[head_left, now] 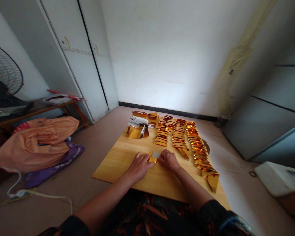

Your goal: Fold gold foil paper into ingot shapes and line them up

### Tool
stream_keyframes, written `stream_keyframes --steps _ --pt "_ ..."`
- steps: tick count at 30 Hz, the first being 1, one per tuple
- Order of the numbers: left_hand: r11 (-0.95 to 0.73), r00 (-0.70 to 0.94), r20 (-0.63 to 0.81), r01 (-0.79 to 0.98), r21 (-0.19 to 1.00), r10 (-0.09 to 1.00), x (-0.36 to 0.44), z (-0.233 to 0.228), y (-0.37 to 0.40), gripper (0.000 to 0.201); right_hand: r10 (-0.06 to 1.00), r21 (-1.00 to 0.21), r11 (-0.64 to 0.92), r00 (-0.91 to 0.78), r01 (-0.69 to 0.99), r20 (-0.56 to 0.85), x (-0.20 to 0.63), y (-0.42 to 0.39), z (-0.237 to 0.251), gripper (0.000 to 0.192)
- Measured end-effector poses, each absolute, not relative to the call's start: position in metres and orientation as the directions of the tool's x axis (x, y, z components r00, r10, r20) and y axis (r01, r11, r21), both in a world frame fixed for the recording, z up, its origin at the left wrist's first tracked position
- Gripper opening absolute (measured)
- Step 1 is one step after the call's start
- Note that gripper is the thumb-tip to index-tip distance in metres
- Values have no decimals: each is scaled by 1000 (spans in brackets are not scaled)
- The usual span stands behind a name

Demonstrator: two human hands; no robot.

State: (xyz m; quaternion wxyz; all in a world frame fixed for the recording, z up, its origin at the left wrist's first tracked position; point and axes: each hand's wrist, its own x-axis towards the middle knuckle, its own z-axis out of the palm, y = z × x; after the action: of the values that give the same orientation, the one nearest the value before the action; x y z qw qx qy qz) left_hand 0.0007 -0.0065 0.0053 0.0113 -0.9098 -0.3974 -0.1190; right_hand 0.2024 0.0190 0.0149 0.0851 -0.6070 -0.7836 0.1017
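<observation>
A small sheet of gold foil paper with a white underside [154, 156] lies near the middle of the pale wooden board [118, 160], pinned flat between both hands. The left hand [139, 166] presses its fingers down on the sheet's left edge, and the right hand [169, 159] holds the right edge — the two hands sit close together, fingertips bent onto the paper, apparently mid-fold, though how many creases are already in it is too small to tell.

Beyond the hands, three long rows of finished gold folded pieces [180, 139] run overlapping up the right half of the board, the outer row reaching down toward the near right corner — a good deal of work looks done. At the far left of the board stands a stack of unfolded gold and white sheets [137, 126], so plenty seems left to fold.

Off the board, an orange plastic bag [36, 141] slumps on the tiled floor [95, 137] at left, with a standing fan [3, 73] behind it.
</observation>
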Motion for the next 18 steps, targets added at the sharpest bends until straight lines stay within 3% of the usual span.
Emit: stream_keyframes --steps 11,18 --pt "-685 669 188 728 24 719 2 9 -7 24 967 -195 225 -243 955 -73 194 17 31 17" --pt "-648 631 201 761 24 749 8 7 -10 37 975 -215 186 -207 959 -79 191 20 29 15"
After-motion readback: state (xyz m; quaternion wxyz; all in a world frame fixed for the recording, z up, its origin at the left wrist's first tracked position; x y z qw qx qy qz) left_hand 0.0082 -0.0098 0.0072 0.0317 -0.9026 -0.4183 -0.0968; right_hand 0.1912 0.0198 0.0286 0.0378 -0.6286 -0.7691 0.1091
